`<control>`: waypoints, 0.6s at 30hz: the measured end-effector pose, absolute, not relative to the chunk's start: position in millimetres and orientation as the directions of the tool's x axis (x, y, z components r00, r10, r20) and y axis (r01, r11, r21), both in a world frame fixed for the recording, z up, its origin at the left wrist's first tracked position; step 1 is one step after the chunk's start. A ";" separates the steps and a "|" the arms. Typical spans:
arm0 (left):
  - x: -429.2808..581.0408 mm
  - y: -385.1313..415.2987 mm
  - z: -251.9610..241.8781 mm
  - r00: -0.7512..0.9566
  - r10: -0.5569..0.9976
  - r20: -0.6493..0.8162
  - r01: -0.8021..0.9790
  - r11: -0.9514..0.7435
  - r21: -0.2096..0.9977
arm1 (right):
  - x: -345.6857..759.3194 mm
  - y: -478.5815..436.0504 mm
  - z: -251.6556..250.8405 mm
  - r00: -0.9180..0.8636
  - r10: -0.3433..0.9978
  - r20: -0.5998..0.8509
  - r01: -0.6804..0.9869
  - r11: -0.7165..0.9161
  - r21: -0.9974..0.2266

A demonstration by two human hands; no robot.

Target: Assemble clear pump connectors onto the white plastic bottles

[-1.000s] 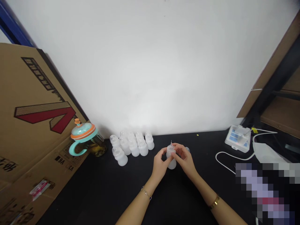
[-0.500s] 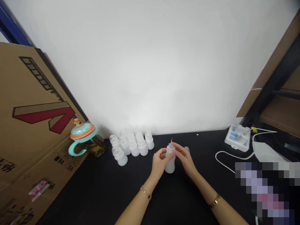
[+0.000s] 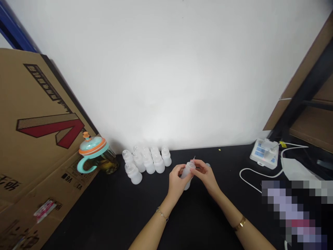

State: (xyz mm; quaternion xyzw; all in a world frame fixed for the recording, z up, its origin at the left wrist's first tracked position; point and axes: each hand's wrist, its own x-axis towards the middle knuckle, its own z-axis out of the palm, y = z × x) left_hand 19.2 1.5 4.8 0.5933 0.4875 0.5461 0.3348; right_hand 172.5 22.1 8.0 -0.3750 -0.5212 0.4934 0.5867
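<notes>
A white bottle point(image 3: 186, 172) tilts to the right near the middle of the black table. My left hand point(image 3: 177, 178) wraps round its body. The fingers of my right hand point(image 3: 206, 175) pinch the thin pointed piece point(image 3: 193, 161) at the bottle's mouth. A small clear cap point(image 3: 207, 165) shows partly behind my right hand. To the left, several white bottles point(image 3: 148, 163) with clear domed caps stand upright in a group.
A teal and orange lidded jug point(image 3: 95, 149) stands at the left by a large cardboard box point(image 3: 33, 93). On the right are a white compartment case point(image 3: 264, 153), a white cable point(image 3: 249, 169) and a white sheet point(image 3: 296, 169). A white wall point(image 3: 182, 76) rises behind the table.
The bottle in my hands has gone from nearly upright to tilted, its top leaning right. My hands have stayed in almost the same place.
</notes>
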 end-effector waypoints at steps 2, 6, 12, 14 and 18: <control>18.3 0.9 6.7 -0.071 0.933 0.353 0.275 -0.322 0.906 | 171.6 23.6 5.6 -0.014 0.970 0.244 -0.167 0.239 -0.957; 18.5 -1.6 11.0 -0.057 0.913 0.403 0.345 -0.361 0.866 | 169.4 24.9 2.5 -0.008 0.969 0.246 -0.124 0.244 -0.962; 20.1 -4.5 12.9 -0.027 0.891 0.452 0.376 -0.410 0.831 | 168.7 22.5 2.8 0.011 0.964 0.264 -0.011 0.264 -0.964; 19.9 -4.3 13.6 -0.038 0.899 0.437 0.367 -0.394 0.842 | 169.8 20.8 5.6 -0.010 0.963 0.271 -0.031 0.270 -0.962; 19.0 -3.4 15.0 -0.063 0.917 0.395 0.359 -0.348 0.866 | 174.4 18.0 12.9 -0.102 0.963 0.250 -0.171 0.231 -0.958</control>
